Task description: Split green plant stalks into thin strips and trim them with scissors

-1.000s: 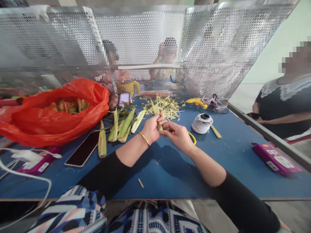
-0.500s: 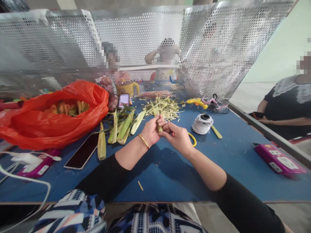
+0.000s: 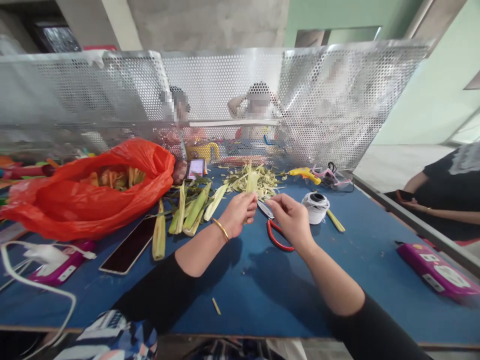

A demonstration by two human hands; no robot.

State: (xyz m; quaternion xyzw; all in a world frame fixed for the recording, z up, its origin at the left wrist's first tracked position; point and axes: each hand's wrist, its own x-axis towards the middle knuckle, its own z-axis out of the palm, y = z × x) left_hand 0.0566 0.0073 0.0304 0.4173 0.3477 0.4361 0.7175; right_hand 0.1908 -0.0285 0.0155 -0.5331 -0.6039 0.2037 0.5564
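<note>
My left hand (image 3: pixel 238 213), with a gold bangle on the wrist, is closed round a pale green leaf strip (image 3: pixel 251 183) that stands up above its fingers. My right hand (image 3: pixel 292 220) is just to the right, closed on red-handled scissors (image 3: pixel 273 231), whose blades point toward the leaf. Both hands hover over the blue table (image 3: pixel 262 285). A row of cut green leaf pieces (image 3: pixel 189 206) lies left of my left hand. A heap of leaf trimmings (image 3: pixel 258 177) lies behind the hands.
An orange plastic bag (image 3: pixel 86 192) with leaves sits at the left, beside a dark phone (image 3: pixel 129 241). A white thread spool (image 3: pixel 315 207), a yellow glue gun (image 3: pixel 304 173) and a pink case (image 3: pixel 437 270) lie to the right. A perforated metal screen (image 3: pixel 225 100) stands behind; other people sit beyond it and at the right.
My hands have drawn apart. The leaf strip now stands upright in my left hand, and the scissors show open in my right. The camera has tilted up.
</note>
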